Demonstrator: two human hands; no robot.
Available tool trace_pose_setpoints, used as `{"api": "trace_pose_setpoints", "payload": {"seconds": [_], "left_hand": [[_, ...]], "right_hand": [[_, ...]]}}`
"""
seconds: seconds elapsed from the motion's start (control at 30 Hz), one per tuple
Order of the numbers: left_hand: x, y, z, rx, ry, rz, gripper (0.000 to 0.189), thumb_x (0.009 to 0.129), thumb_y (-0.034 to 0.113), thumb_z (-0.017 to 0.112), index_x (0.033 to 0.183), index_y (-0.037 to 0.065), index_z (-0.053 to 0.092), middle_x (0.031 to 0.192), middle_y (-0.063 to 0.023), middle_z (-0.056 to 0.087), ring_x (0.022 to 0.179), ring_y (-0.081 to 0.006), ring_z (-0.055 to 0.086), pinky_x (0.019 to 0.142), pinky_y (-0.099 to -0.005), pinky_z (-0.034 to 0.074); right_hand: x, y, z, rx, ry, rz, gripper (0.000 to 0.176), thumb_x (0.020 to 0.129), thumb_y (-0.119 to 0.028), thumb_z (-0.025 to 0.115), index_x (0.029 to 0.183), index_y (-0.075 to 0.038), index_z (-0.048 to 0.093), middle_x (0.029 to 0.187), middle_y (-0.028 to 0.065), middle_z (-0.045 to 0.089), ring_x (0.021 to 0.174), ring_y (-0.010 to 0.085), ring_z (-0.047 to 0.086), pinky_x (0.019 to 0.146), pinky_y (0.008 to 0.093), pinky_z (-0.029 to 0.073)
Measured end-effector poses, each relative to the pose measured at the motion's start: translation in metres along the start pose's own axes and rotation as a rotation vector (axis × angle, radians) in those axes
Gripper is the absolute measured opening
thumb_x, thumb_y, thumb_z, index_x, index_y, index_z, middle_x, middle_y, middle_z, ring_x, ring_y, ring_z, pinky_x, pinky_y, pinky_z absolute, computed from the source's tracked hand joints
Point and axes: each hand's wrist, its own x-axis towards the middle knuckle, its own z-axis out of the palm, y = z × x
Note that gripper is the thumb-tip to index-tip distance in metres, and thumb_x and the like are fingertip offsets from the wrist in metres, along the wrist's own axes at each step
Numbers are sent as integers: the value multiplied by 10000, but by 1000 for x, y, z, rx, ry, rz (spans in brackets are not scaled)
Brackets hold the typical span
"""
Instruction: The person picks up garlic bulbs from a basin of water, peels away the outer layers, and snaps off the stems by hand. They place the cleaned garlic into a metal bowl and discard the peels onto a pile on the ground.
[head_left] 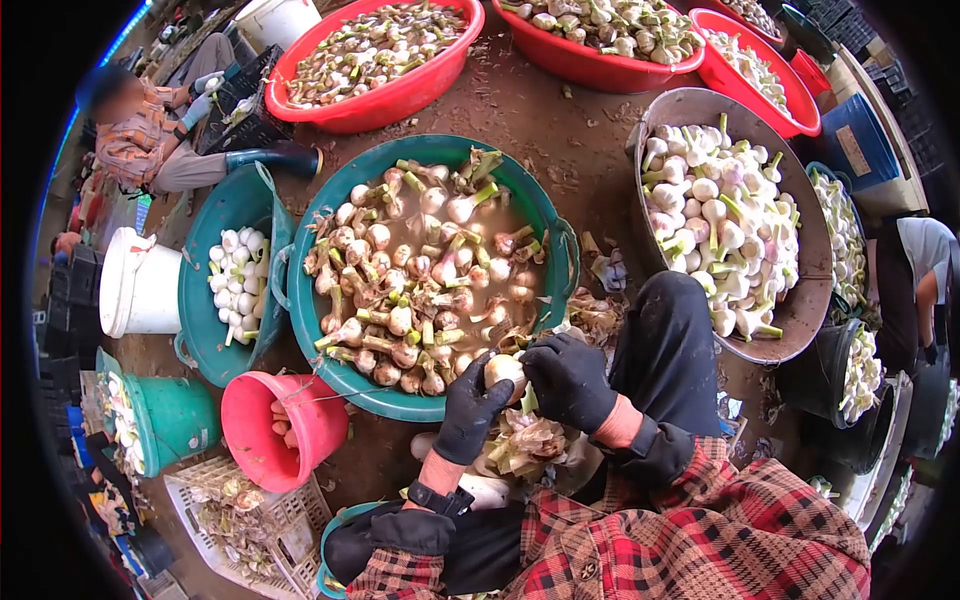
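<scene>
My left hand [470,410], in a black glove, is closed around a garlic bulb [505,375] in front of my knees. My right hand [572,378], also gloved in black, meets the bulb from the other side, its fingers bent against it; the exact grip of the fingertips is partly hidden. Just beyond both hands stands a green tub [420,408] of muddy water with many unpeeled garlic bulbs [400,320] in it. Below my hands lies a heap of peeled-off garlic skins [525,445].
At right is a wide metal basin [815,270] of cleaned garlic. A smaller green tub [205,335] with white bulbs, a pink bucket [262,440] and a white crate [200,520] of skins stand left. Red tubs [440,85] line the back. A person [150,130] sits at upper left.
</scene>
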Motion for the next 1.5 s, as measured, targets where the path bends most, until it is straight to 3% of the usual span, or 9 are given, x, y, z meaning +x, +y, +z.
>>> {"api": "trace_pose_setpoints", "payload": {"seconds": [0.3,0.4,0.53,0.73,0.9,1.03,1.2,1.4,1.5], "left_hand": [[-2,23,2,163,-149,129,572,791,92,675,1306,-45,467,1185,-115,575,1053,-174,567,935,-309,460],[1,17,0,64,-120,129,604,794,84,649,1346,-35,436,1189,-110,570,1058,-167,556,938,-304,456],[8,-3,3,-66,-95,106,590,836,110,646,1361,-32,419,1182,-107,573,1027,-173,573,908,-303,474],[8,-9,5,608,38,135,706,816,224,692,1380,-39,357,1174,-251,583,1026,-291,623,868,-351,496],[1,1,12,631,-5,330,835,728,156,715,1425,-11,287,1142,-210,592,1017,-260,613,869,-351,494],[-4,12,17,589,-108,348,930,655,90,720,1459,31,257,1152,-173,576,1025,-220,594,879,-330,487],[-3,5,11,558,-183,279,950,636,60,718,1468,63,260,1152,-165,574,1021,-213,590,890,-327,484],[-5,4,16,382,-335,229,830,615,15,693,1387,35,391,1165,-131,579,1026,-192,578,915,-311,467],[-5,0,12,362,-347,255,622,608,-3,637,1220,-3,521,1145,-97,587,1062,-181,552,950,-306,438]], "right_hand": [[-8,14,6,160,-38,126,101,780,-63,645,854,-28,586,787,124,590,741,340,586,652,411,468],[-5,19,0,534,-64,173,209,764,-10,681,965,-3,623,941,157,639,830,293,628,723,358,488],[-12,15,5,459,-53,250,137,775,-31,661,900,-8,610,889,151,624,777,317,621,674,384,486],[-18,11,16,65,-104,217,102,787,-73,657,830,-37,571,785,159,591,740,387,585,613,435,447],[-21,34,28,213,-137,531,142,809,-124,643,774,7,605,719,209,583,687,396,578,598,430,423],[-25,49,29,428,-336,774,239,858,-177,604,777,47,622,647,205,575,580,261,537,604,398,423],[-33,55,33,454,-386,751,266,865,-207,605,814,52,634,647,191,582,584,197,502,614,383,426],[-47,66,42,136,-263,440,127,811,-98,596,756,16,585,706,235,585,729,447,575,618,451,444],[-50,69,45,70,-70,367,100,790,-82,627,799,-12,557,723,217,573,715,438,566,613,469,439]]}}
